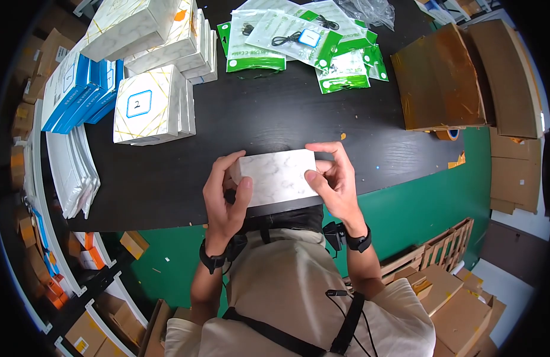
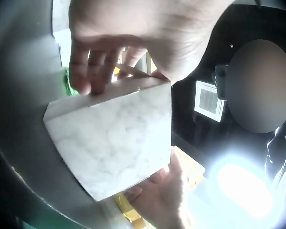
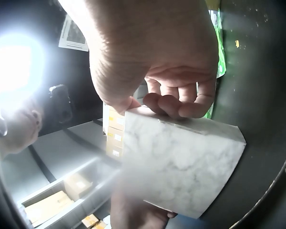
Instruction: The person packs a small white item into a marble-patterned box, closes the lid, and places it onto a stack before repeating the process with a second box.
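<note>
A white marble-patterned cardboard box [image 1: 281, 177] is held between both hands near the front edge of the dark table. My left hand [image 1: 225, 196] grips its left end, thumb on the face toward me and fingers around the far side. At the opposite end my right hand [image 1: 336, 183] grips it, its thumb pressed near the corner and a finger along the top edge. The left wrist view shows the box [image 2: 117, 136] with a narrow side flap or edge under the fingers. In the right wrist view, curled fingers lie along the edge of the box [image 3: 186, 157].
Stacked marble-patterned boxes [image 1: 145, 107], one labelled 2, stand at the back left beside blue boxes [image 1: 78, 86] and white flat packets [image 1: 72, 169]. Green-and-white cable bags [image 1: 292, 38] lie at the back. An open brown carton [image 1: 438, 83] and a tape roll [image 1: 447, 135] sit right.
</note>
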